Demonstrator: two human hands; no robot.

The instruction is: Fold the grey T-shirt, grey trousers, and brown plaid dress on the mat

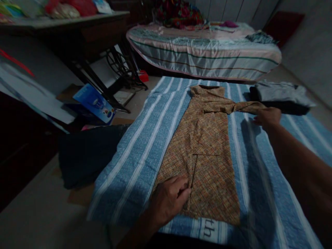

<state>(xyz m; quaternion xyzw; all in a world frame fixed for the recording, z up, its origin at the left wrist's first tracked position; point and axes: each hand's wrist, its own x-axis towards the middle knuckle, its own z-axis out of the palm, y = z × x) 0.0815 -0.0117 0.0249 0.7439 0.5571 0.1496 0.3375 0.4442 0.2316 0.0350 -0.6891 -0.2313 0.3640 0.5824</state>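
Observation:
A brown checked long-sleeved garment (207, 138) lies spread on a blue and white striped cloth (140, 148), its neckline at the far end. One sleeve stretches out to the right, and my right hand (268, 117) is closed on its end. Low on the garment's left part, near the hem, my left hand (171, 197) has its fingers curled together at a fold edge. A slit or overlapping seam runs up from those fingertips.
A stack of folded grey and black clothes (282, 97) sits at the right. Dark folded fabric (90, 148) and a blue box (94, 103) lie at the left, near a treadle table (103, 20). Behind is a bed (202, 52) with bedding.

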